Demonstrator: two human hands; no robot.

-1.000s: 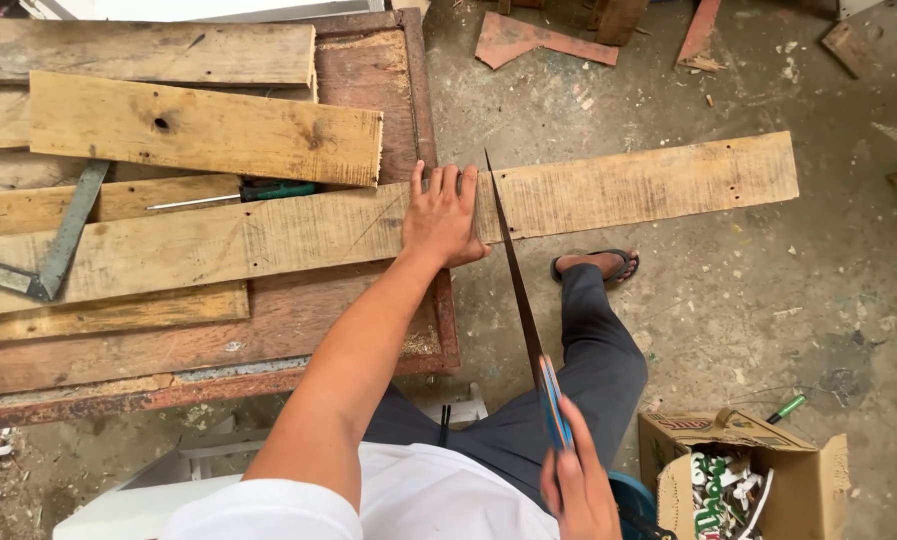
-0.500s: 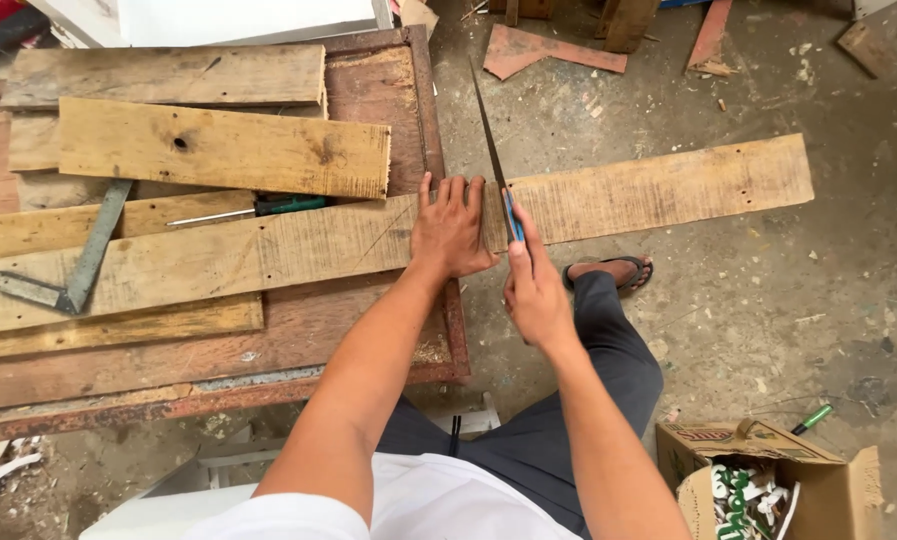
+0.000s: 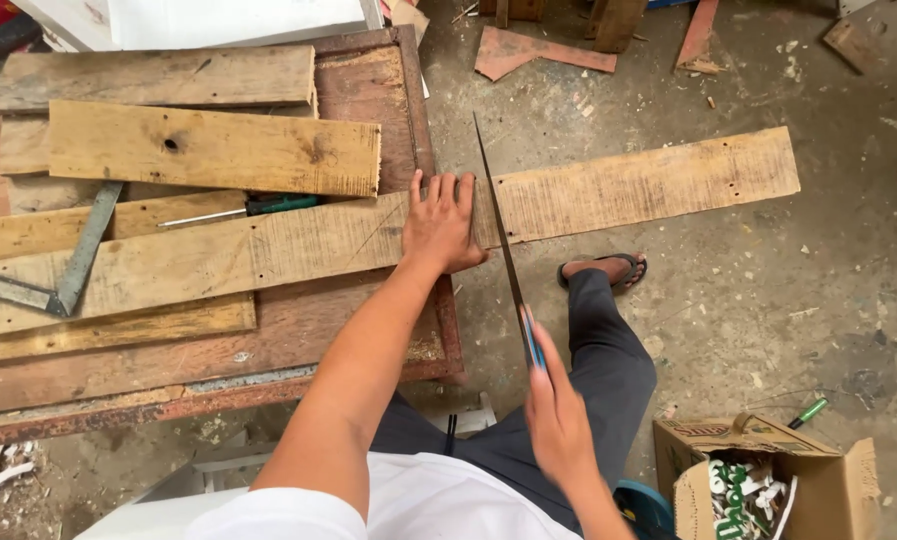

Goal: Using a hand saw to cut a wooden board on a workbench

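My left hand point(image 3: 441, 222) lies flat with fingers spread on a long pale wooden plank point(image 3: 648, 185) that juts off the right edge of a worn wooden worktable point(image 3: 368, 90). A handsaw point(image 3: 498, 235) stands on edge across the plank just right of that hand. My right hand point(image 3: 556, 418) grips the saw's blue handle, low and near my body. My foot in a sandal point(image 3: 608, 270) rests on the floor under the plank's overhang.
More planks point(image 3: 213, 150), a metal try square point(image 3: 63, 270) and a green-handled screwdriver point(image 3: 258, 207) lie on the table. An open cardboard box point(image 3: 758, 470) sits bottom right, a green pen point(image 3: 808, 412) by it. Wood scraps point(image 3: 538, 50) litter the concrete floor.
The saw went forward across the plank half a second ago, then came back toward my body. My left hand stayed pressed on the plank.
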